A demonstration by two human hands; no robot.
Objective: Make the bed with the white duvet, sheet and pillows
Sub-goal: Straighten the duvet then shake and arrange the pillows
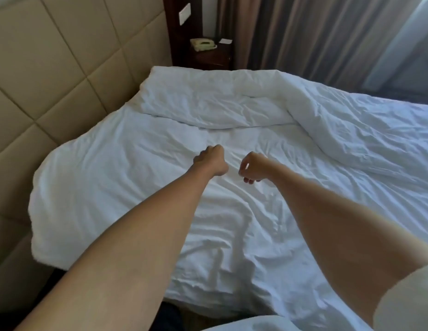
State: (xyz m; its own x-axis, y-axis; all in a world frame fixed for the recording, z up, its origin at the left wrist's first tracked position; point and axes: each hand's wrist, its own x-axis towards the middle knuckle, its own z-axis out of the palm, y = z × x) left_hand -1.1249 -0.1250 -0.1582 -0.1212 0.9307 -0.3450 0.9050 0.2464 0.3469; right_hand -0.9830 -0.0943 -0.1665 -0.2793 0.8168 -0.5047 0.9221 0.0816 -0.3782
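Both bare forearms reach out from six o'clock over the bed toward the middle of the view. The left hand (211,161) hangs over the wrinkled white cotton sheet (141,187) with its fingers (203,155) curled under the palm; whether they pinch the fabric cannot be told, since the wrist hides them. Just beside it at three o'clock, the right hand (252,167) is bent down at the wrist, its fingers (247,180) loosely curled, their tips close over the sheet and apparently holding nothing.

The crumpled white duvet (291,108) lies bunched across the far side of the bed from twelve o'clock round to three o'clock, its rolled edge resting on the sheet beyond the hands. The sheet covers the near part of the mattress, its corner at nine o'clock hanging beside the beige padded quilted headboard (52,68).

At twelve o'clock a dark wooden nightstand (208,57) carries a cream corded telephone (203,44). Brown curtains (303,32) hang at one o'clock.
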